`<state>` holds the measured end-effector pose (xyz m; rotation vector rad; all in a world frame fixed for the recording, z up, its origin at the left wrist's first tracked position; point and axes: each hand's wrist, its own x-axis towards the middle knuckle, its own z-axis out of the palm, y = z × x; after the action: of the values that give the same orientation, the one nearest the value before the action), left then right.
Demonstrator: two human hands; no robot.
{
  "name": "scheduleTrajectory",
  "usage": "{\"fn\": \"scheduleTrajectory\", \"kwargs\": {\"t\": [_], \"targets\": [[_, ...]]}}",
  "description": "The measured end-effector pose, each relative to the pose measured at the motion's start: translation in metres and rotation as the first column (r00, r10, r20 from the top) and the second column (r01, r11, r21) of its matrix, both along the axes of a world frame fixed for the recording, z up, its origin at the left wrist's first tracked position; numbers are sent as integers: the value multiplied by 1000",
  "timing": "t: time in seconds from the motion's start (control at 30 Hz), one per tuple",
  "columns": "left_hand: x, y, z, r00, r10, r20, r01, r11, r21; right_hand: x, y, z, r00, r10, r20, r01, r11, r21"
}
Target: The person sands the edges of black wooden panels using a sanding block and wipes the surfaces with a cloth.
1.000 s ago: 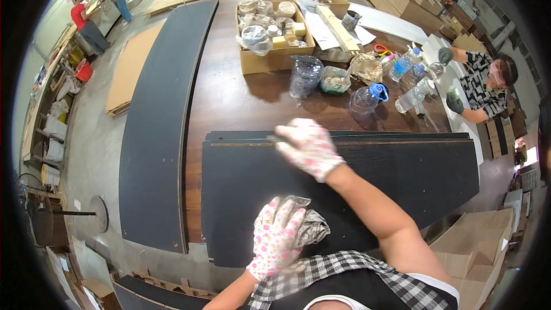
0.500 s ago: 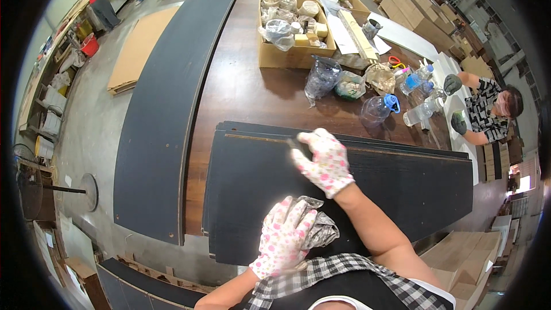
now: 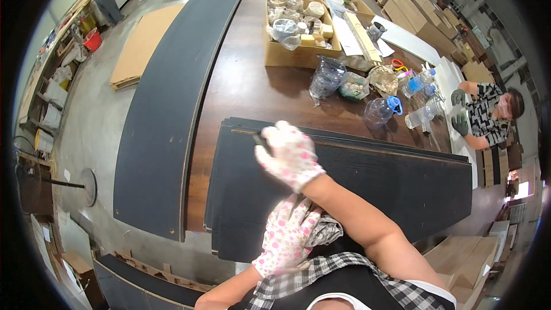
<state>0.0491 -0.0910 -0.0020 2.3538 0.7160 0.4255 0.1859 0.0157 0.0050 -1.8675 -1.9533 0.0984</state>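
Observation:
Both my hands wear white gloves with pink dots. My left hand (image 3: 287, 235) is closed around a crumpled grey patterned cloth (image 3: 328, 231), low over a stack of black boards (image 3: 373, 186). Above the far edge of that stack, near its left end, my right hand (image 3: 288, 156) pinches a small dark thing (image 3: 257, 137) between thumb and fingers; its kind cannot be made out. A narrow brownish strip of bare edge (image 3: 338, 148) runs along the top board beside this hand. My right forearm crosses over part of the left glove.
A long black board (image 3: 163, 109) lies on the brown table (image 3: 247, 89) to the left. Toward the back stand a cardboard box (image 3: 293, 57) of tape rolls, plastic bags and bottles (image 3: 381, 110). At the right, a gloved co-worker (image 3: 488, 112) handles something pale.
My right hand has slid left along the far edge of the top board with the small dark thing. My left hand has stayed nearly in place with the cloth.

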Motion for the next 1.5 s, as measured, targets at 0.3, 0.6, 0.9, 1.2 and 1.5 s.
{"fn": "scheduleTrajectory", "kwargs": {"t": [0.3, 0.6, 0.9, 1.2, 1.5], "targets": [[-5, -2, -11, 993, 66, 94, -78, 990, 122, 92, -68, 5, 974, -222, 38, 217, 971, 94], [-1, -1, -2, 999, -1, 40, -4, 994, 109, 81, -39, 8, 1000, -5, 1, 4, 993, 118], [5, -5, -11, 991, 88, 103, -106, 976, 192, 199, -116, 5, 819, -530, 219, 541, 841, 11], [-3, -3, -4, 996, 50, -68, -34, 975, 221, 229, -136, 3, 843, -478, 249, 485, 874, 35], [39, -8, 12, 997, -59, -45, 70, 951, 300, 272, -169, 5, 874, -443, 199, 448, 894, 19]]}}
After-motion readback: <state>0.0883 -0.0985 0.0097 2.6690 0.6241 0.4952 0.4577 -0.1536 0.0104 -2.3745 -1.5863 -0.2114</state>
